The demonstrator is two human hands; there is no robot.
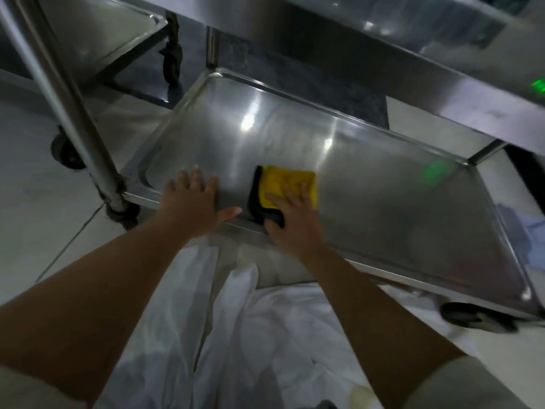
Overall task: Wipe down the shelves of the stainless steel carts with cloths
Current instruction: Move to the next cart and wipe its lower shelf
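Observation:
A folded yellow cloth with a black underside [287,183] lies on the bottom shelf [368,187] of a stainless steel cart, near the shelf's front edge. My right hand [292,219] presses flat on the cloth, fingers straight and spread over its near part. My left hand [194,202] rests flat on the bare shelf to the left of the cloth, fingers spread, thumb pointing right along the front rim.
An upper shelf [413,54] of the same cart overhangs at the top right. A cart post [67,101] rises at the left, with a caster [63,150] behind it. A second cart's shelf [97,33] stands at the top left. White garment fabric [236,335] hangs below my arms.

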